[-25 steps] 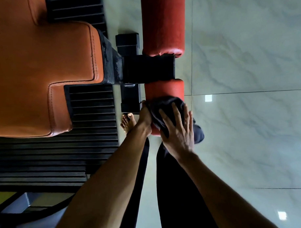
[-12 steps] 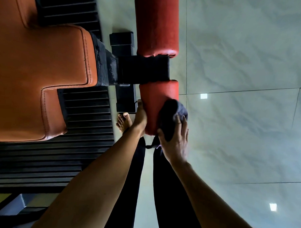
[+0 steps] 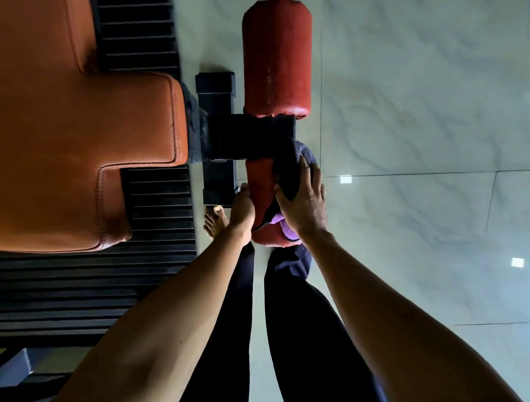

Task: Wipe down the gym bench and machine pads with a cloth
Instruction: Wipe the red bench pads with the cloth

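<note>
The right hand (image 3: 302,202) lies spread over a dark cloth (image 3: 289,168), fingers fairly straight and thumb at its edge. It presses the cloth against the near red roller pad (image 3: 258,182), at the end beside the black bracket (image 3: 248,137). The left hand (image 3: 242,209) rests on the pad's opposite side; its fingers are hidden, so its hold cannot be told. This roller looks mid-wipe. Nothing shows whether the far roller pad (image 3: 276,60) or the orange bench pad (image 3: 79,149) has been wiped, so much probably remains. No container is in view.
</note>
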{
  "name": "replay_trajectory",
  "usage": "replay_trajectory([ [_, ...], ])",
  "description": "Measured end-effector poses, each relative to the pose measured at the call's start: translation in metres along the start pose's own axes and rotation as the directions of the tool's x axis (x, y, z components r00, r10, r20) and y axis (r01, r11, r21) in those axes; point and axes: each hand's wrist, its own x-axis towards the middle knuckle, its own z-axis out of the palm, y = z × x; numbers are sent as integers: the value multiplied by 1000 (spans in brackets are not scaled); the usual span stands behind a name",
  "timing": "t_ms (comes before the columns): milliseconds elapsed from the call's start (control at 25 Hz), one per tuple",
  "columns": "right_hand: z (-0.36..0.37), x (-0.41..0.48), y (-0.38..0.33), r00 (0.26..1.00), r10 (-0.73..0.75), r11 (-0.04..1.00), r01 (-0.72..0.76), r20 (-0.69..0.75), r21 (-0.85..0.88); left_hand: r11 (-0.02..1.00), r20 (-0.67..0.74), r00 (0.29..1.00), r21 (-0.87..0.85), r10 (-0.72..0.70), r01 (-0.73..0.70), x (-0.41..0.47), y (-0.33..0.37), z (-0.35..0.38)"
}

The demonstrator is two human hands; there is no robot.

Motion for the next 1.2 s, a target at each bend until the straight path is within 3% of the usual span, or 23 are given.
replay_trajectory([
  [80,-9,1,-12,1000,25,1000,-25,17,7,998,-13,998,-8,60,-60,-8,10,-3],
  [200,-26,5,-34,997,-3,1000,4,75,-12,981,-51,985,110,167,-161,-26,29,-4],
  [320,-44,13,-56,994,-30,998,36,104,-50,951,0,978,231,210,-204,-40,53,-6],
  [520,-76,32,-84,992,-29,997,38,123,-71,919,63,960,280,271,-278,-57,100,-9],
  [640,-83,55,-88,995,-86,992,91,58,-85,917,87,939,203,334,-345,-57,129,1],
  [800,-77,98,-84,980,-197,972,191,-33,-138,910,-17,914,102,406,-403,-28,165,27],
  [920,-63,144,-78,906,-418,868,418,61,-268,921,-158,908,89,389,-379,12,177,42],
  [1120,-51,222,-92,629,-692,508,773,353,-380,950,-236,924,162,300,-267,23,177,47],
  [1200,-53,251,-117,630,-691,465,762,353,-450,950,-246,918,121,311,-289,25,172,51],
])
